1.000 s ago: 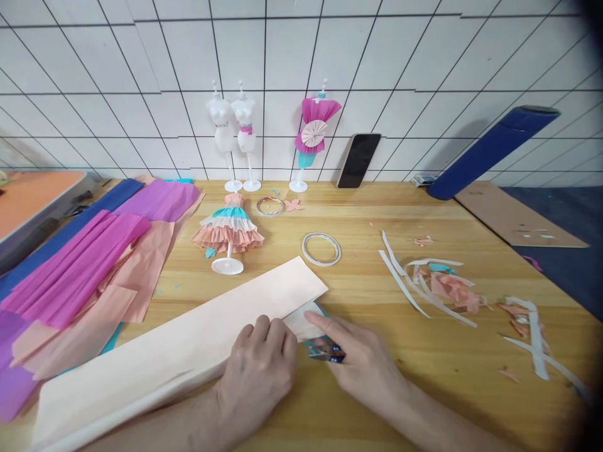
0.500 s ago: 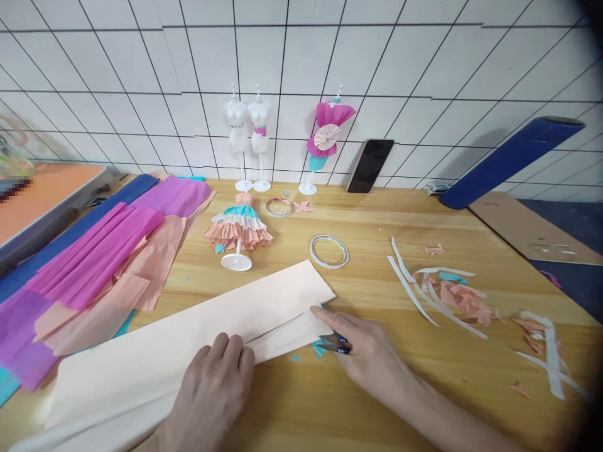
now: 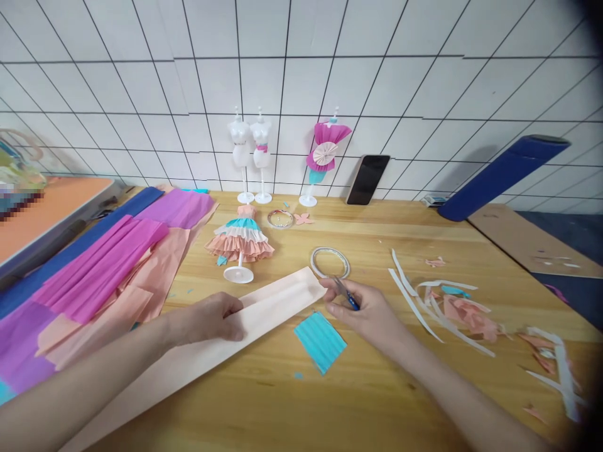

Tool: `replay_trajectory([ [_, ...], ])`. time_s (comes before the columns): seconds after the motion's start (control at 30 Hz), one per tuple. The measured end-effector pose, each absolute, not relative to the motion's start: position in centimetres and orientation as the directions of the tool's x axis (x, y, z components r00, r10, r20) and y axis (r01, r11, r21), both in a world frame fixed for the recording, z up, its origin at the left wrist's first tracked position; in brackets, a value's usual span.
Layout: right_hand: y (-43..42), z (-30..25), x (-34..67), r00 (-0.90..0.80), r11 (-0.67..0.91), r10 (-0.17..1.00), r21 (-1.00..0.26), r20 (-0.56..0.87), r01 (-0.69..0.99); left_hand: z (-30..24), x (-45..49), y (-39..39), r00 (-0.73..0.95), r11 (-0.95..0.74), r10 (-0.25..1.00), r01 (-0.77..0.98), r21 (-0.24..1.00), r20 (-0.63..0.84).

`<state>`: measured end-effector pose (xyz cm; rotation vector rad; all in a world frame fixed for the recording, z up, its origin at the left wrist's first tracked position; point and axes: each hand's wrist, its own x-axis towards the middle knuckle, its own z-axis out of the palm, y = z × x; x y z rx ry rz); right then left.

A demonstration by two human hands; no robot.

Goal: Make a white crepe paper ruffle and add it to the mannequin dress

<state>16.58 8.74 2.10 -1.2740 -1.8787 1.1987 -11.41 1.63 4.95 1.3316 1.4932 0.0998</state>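
A long pale-peach strip of crepe paper (image 3: 264, 317), folded lengthwise, slants across the table toward the lower left. My left hand (image 3: 211, 319) grips its upper edge near the middle, thumb on top. At the strip's right end is my right hand (image 3: 365, 307), closed around small blue-handled thread snips (image 3: 348, 296) with its fingertips at the paper's corner. The snips' blades point up and left, over the hand. Just below the strip lies a pleated turquoise paper piece (image 3: 320, 342). A roll of double-sided tape (image 3: 330, 262) rests flat behind the right fingertips.
Behind stand a mini mannequin in a tiered paper dress (image 3: 241, 235), two bare ones (image 3: 249, 147) and one in magenta paper (image 3: 325, 150). A phone (image 3: 368, 180) leans on the wall. Coloured crepe paper (image 3: 103, 263) covers the left; paper scraps (image 3: 471, 314) lie right.
The strip is now folded over narrower, and its lower edge has lifted off the turquoise piece, now uncovered. My left hand moved up to its upper edge; my right hand rose slightly, snips turned upward.
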Motion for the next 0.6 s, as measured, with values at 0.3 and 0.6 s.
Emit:
replay_trajectory([
  [0.3,10.2,0.7,15.6,-0.421,0.077,0.900,-0.913,-0.110,0.402,4.6,-9.8,0.5,0.099,0.386,0.772,0.713,0.586,-0.628],
  [0.6,11.2,0.2,14.9,-0.594,0.130,0.797,-0.929,-0.111,0.348,3.1,-7.4,0.9,0.037,0.182,0.878,0.896,0.405,-0.476],
])
